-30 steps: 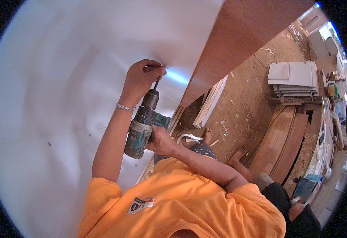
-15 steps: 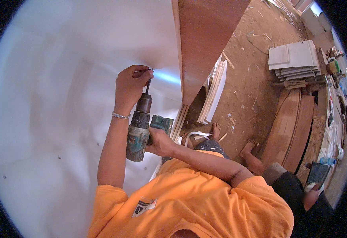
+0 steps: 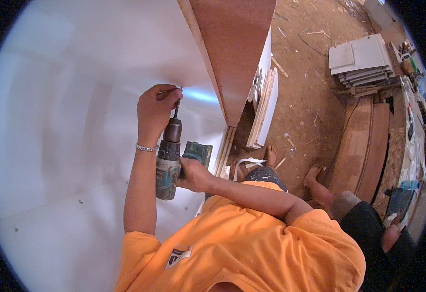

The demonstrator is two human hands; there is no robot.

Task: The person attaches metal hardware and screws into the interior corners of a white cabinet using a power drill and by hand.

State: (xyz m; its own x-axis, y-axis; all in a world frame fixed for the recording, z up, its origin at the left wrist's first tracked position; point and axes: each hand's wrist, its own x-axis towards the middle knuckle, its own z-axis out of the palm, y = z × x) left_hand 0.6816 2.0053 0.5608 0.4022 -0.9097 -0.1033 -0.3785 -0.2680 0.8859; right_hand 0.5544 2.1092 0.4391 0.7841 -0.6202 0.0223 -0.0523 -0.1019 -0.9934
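Note:
My right hand is wrapped round the grip of a green and grey cordless drill. The drill points away from me, its black chuck carrying a slim dark bit. At the far end of the bit, my left hand, with a silver bracelet on its wrist, pinches what looks like a small screw. The fingertips hide most of it. The pinch sits close to a white panel, where a bright streak of light falls; whether the tip touches the panel I cannot tell.
A brown wooden board juts out right of my hands. Behind it, white-faced panels lean upright. Another person's leg is close on my right, beside long brown boards. White boards are stacked farther off on the littered dirt floor.
The view has turned slightly, so the brown board appears farther left. My hands and the drill keep the same hold, shifted slightly left in the picture.

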